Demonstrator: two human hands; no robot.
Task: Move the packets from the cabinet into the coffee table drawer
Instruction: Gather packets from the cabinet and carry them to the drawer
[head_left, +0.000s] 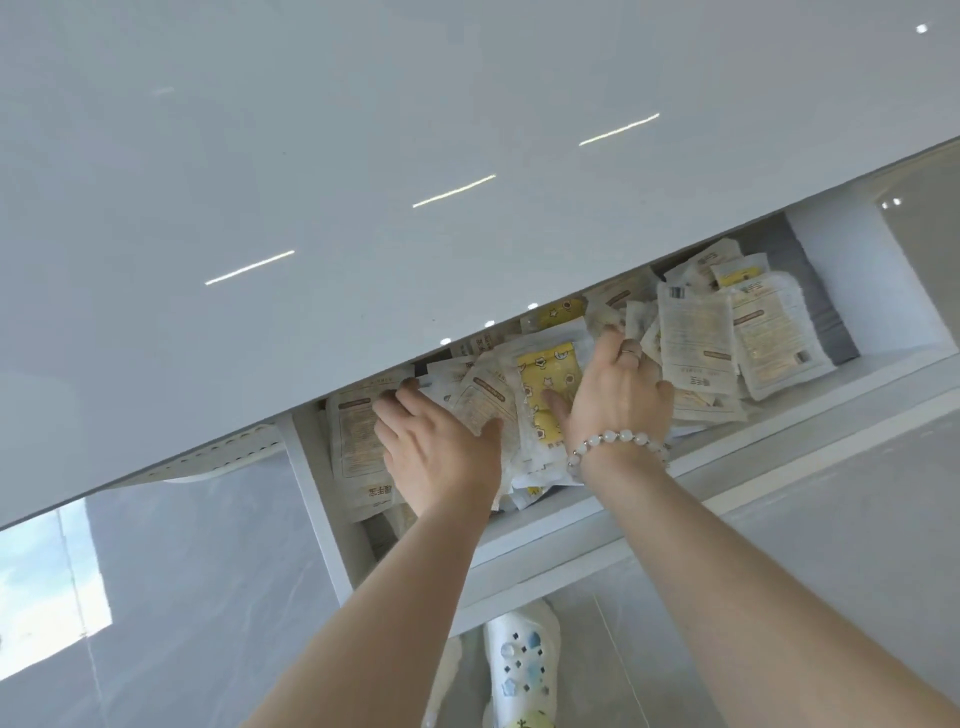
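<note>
Mostly crinkly flat packets (696, 332), glossy drawer (597, 525)

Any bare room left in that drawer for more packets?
Only a grey strip of drawer floor at the far right end, between the packets and end wall. Elsewhere they are heaped under the left hand and right hand.

Two hands (524, 415), one drawer (571, 525), packets (696, 332) too many to count.

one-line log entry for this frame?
phase: arranging | drawer: open | packets: piled inside | left hand, right hand: both pressing on packets
</note>
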